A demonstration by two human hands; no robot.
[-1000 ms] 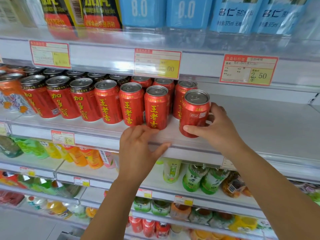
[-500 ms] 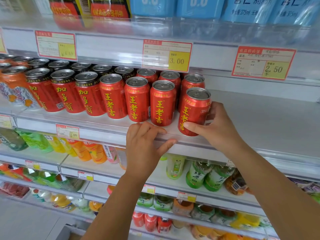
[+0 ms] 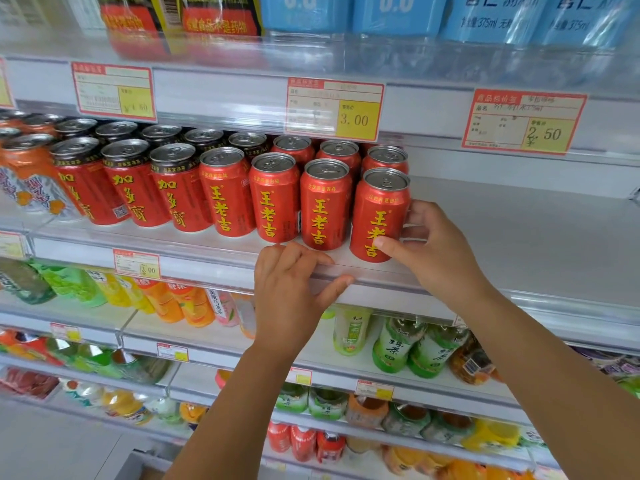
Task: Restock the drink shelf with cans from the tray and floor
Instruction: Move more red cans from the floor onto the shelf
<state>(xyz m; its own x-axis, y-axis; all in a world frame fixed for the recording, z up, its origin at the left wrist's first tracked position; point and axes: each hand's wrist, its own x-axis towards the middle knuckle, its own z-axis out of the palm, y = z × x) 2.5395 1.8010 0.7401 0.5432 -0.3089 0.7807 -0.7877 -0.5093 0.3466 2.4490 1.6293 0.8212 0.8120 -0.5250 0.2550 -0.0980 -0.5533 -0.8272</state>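
Note:
A red can with yellow characters [image 3: 379, 216] stands upright at the right end of the front row on the drink shelf [image 3: 502, 251]. My right hand [image 3: 433, 247] grips it, thumb on the front and fingers round its right side. Its label faces forward. My left hand [image 3: 294, 289] rests on the shelf's front lip below the neighbouring red cans [image 3: 323, 206], fingers over the edge and thumb under the rail. Two rows of red cans fill the shelf to the left.
To the right of the held can the shelf is bare. Price tags [image 3: 334, 109] hang from the shelf above, which carries blue bottle packs [image 3: 491, 15]. Bottled teas and juices [image 3: 398, 344] fill the lower shelves. Orange cans [image 3: 31, 174] stand far left.
My right hand has turned the can so its yellow characters face front and set it upright beside the row. My left hand has stayed on the shelf lip.

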